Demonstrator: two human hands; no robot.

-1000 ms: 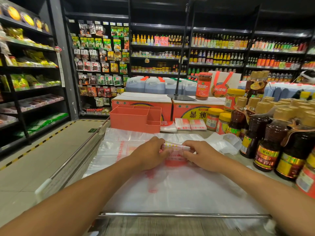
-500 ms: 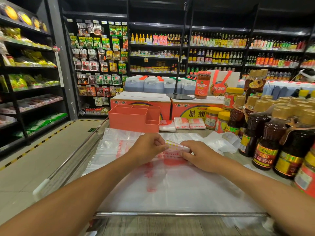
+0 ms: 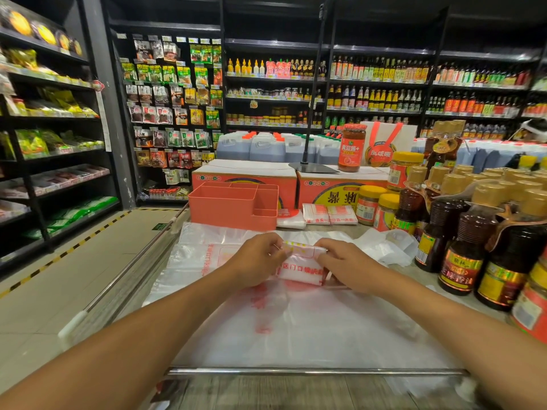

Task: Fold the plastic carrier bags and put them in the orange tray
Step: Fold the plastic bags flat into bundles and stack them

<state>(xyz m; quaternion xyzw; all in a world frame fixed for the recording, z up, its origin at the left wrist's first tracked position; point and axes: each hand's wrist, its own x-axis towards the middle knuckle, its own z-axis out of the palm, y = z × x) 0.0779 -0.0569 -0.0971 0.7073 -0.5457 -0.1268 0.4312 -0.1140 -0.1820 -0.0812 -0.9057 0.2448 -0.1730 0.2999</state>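
The orange tray (image 3: 225, 207) stands at the back left of the bench (image 3: 470, 303), apart from both hands. The left hand (image 3: 254, 261) curls its fingers (image 3: 275, 247) round the left end of a folded carrier bag (image 3: 302, 269), which lies between the hands on top of flat spread bags (image 3: 296, 329). The right hand (image 3: 347, 266) pinches the bag's right end with its fingers curled, near the sauce bottles (image 3: 464, 247).

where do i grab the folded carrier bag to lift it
By its two short ends, from either side, where the left hand and right hand pinch it: the folded carrier bag is a slim packet lying crosswise, so end grips likely keep folds shut.
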